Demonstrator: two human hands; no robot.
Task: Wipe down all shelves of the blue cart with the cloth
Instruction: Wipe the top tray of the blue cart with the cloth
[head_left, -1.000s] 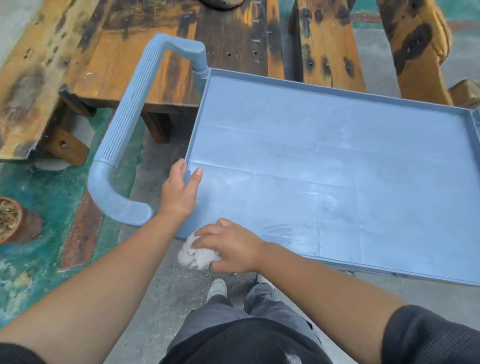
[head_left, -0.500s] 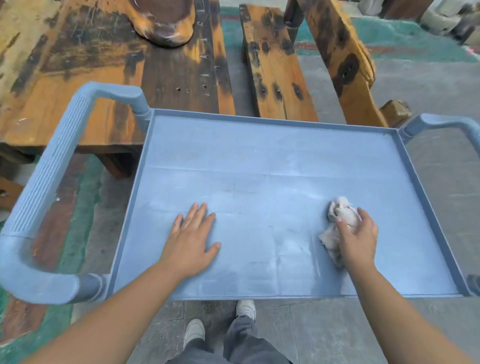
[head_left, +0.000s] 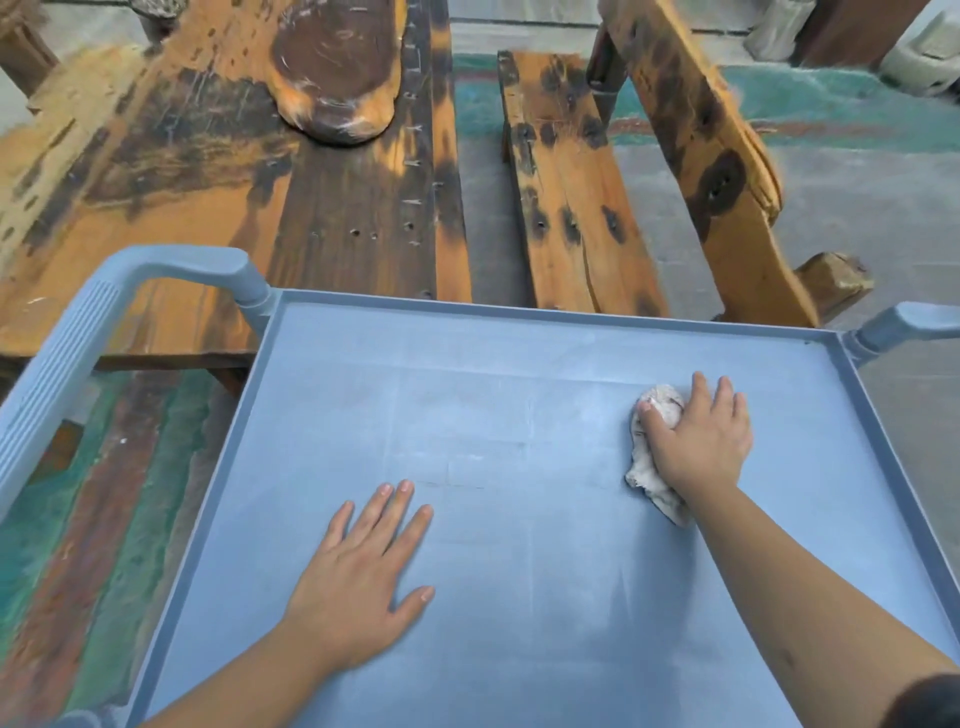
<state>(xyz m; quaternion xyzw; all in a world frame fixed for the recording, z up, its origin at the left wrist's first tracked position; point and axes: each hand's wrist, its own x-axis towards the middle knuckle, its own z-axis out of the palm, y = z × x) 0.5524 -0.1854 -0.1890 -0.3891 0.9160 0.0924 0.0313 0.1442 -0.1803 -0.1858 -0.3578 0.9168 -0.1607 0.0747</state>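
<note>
Here, the right hand presses a crumpled white cloth onto the blue cart's top shelf, right of centre, its grip holding the cloth; the left hand lies flat, fingers spread, lower centre

Beyond the hands, a weathered wooden table of orange and dark-stained planks carries a rounded dark wooden piece near its far end. Farther right, ahead of the right hand, stands a wooden bench with a slanted backrest. Left of the left hand, the floor shows worn teal and rust-red paint; grey concrete lies to the right.
</note>
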